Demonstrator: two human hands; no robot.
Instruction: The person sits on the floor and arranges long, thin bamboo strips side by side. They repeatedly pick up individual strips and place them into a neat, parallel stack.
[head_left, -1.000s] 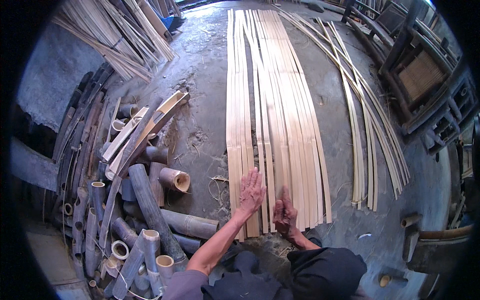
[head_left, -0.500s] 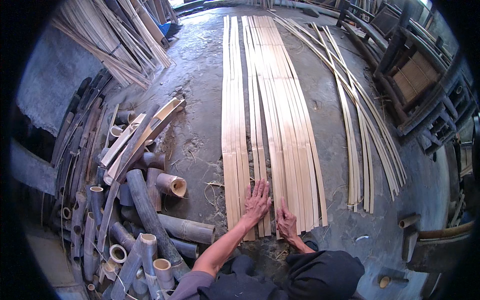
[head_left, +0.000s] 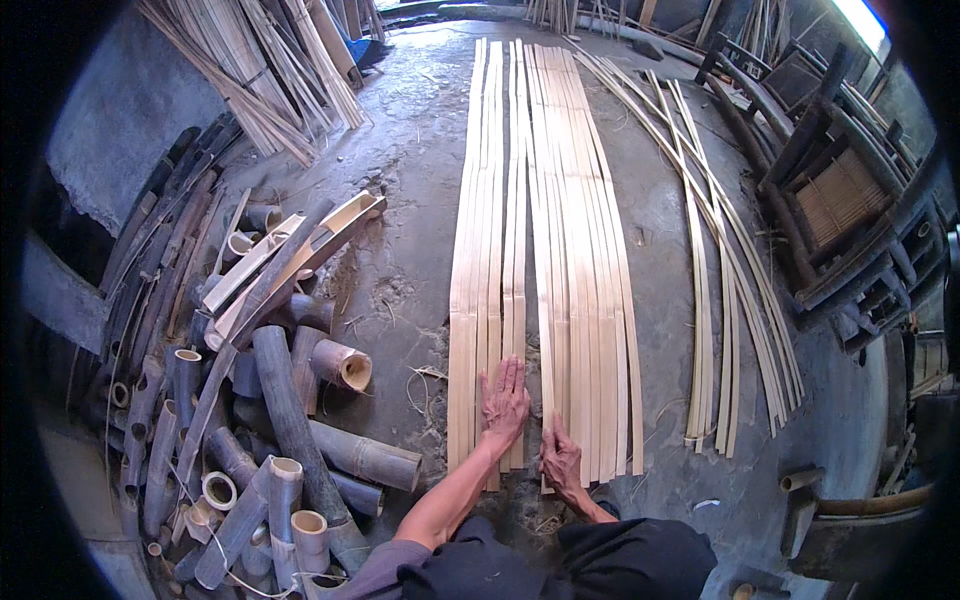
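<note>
Long, pale bamboo strips lie side by side on the floor, running away from me. They form a left group (head_left: 470, 330), a narrow middle pair (head_left: 514, 280) and a wide right group (head_left: 595, 330). My left hand (head_left: 506, 408) rests flat, fingers extended, across the near part of the middle pair and the left group's edge. Just right of it, my right hand (head_left: 561, 464) has its fingers curled and its thumb up, closed at the near end of the right group's leftmost strip (head_left: 546, 400). A gap separates the middle pair from the right group.
Cut bamboo tubes (head_left: 285, 420) and split pieces (head_left: 300, 255) are heaped at the left. Loose strips (head_left: 715, 250) lie crossed at the right, near a dark bamboo chair (head_left: 840, 200). More strips (head_left: 255, 80) lean at the far left.
The middle pair now lies closer to the left group, my left hand still flat on it. My right hand stays closed at the near strip end. The whole view has tilted slightly.
</note>
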